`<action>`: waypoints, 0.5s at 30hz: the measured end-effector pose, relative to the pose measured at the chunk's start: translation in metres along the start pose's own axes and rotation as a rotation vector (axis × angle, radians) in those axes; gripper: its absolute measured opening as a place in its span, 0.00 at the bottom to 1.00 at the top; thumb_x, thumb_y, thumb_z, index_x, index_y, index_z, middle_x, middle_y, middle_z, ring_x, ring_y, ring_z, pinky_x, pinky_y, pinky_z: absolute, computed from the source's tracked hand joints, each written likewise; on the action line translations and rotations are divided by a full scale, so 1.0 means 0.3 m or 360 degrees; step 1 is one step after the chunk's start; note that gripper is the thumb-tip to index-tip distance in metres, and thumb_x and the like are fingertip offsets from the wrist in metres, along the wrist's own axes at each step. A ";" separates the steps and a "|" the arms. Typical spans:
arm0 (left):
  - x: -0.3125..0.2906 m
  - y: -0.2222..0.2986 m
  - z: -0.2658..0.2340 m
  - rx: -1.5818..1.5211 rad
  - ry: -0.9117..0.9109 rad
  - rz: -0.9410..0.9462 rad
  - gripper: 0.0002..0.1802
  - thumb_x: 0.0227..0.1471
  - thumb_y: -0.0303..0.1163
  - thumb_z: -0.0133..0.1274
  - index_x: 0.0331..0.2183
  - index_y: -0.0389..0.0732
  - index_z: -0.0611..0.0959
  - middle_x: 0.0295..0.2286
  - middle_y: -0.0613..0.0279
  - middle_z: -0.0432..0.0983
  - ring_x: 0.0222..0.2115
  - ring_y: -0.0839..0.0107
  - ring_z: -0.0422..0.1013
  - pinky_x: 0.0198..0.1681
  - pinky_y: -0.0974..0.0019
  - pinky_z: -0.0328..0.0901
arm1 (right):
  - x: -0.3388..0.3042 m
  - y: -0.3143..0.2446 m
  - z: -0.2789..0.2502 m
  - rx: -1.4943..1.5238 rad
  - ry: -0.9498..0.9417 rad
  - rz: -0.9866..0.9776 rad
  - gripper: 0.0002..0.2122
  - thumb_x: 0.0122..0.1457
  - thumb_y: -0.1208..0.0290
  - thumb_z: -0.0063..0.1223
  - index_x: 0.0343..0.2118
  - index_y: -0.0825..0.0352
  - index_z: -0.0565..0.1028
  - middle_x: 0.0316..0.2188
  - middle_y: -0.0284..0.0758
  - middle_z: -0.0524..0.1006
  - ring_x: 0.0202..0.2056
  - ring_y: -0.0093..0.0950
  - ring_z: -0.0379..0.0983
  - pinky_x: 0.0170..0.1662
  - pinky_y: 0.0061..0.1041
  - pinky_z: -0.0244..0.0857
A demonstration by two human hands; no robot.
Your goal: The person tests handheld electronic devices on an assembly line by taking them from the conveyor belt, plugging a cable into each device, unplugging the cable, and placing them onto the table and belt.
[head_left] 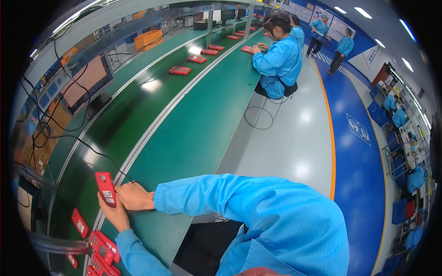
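Glossy red keypad terminals [103,253] are piled lower left, partly blocked by a metal bar [60,245]. A slim, rectangular red handheld terminal [106,186], its back white-labelled, is clasped by the left hand [115,214] near the metal rail [161,120]. Beside it, the right hand [134,195] is curled, its grip unclear. Farther, more red terminals [179,70] are spaced along the shiny green conveyor [133,110].

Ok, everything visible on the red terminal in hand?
The red handheld terminal is a slim, plastic-looking slab with rounded corners. White labels mark the lower half of the visible face; no keypad or screen shows. The left grip holds its lower end, seen against the green belt, top leaning left. The right grip is close beside it; contact is unclear.
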State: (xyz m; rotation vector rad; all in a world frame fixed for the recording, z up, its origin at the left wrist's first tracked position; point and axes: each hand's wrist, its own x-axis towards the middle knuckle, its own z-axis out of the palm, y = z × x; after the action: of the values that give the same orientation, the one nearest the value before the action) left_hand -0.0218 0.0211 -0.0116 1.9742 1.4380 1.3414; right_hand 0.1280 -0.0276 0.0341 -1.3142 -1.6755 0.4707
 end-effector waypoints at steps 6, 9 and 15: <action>0.017 -0.017 -0.018 0.0033 -0.0024 0.0039 0.39 0.52 0.29 0.64 0.62 0.31 0.66 0.53 0.41 0.68 0.53 0.50 0.68 0.58 0.58 0.62 | 0.035 0.005 0.023 -0.0210 -0.0146 0.0054 0.11 0.52 0.72 0.54 0.37 0.71 0.75 0.28 0.51 0.80 0.32 0.51 0.80 0.37 0.47 0.74; 0.005 0.027 0.007 0.0045 -0.0067 0.0051 0.40 0.50 0.29 0.64 0.61 0.30 0.67 0.52 0.39 0.68 0.53 0.47 0.68 0.58 0.55 0.62 | 0.023 0.055 0.025 -0.0271 -0.0184 0.0040 0.12 0.56 0.68 0.51 0.40 0.71 0.74 0.29 0.50 0.81 0.32 0.51 0.80 0.36 0.48 0.74; -0.001 0.108 -0.004 0.0073 0.0051 -0.0011 0.43 0.47 0.31 0.65 0.62 0.32 0.66 0.53 0.45 0.67 0.54 0.47 0.67 0.58 0.57 0.64 | 0.016 0.034 0.018 -0.0242 -0.0063 0.0046 0.09 0.63 0.68 0.47 0.34 0.69 0.75 0.26 0.51 0.80 0.30 0.53 0.78 0.34 0.51 0.71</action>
State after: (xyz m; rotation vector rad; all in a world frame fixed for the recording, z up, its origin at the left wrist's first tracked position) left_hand -0.0054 0.0068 0.0123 1.9832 1.5016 1.3545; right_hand 0.1290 -0.0185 0.0257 -1.4492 -1.7552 0.3943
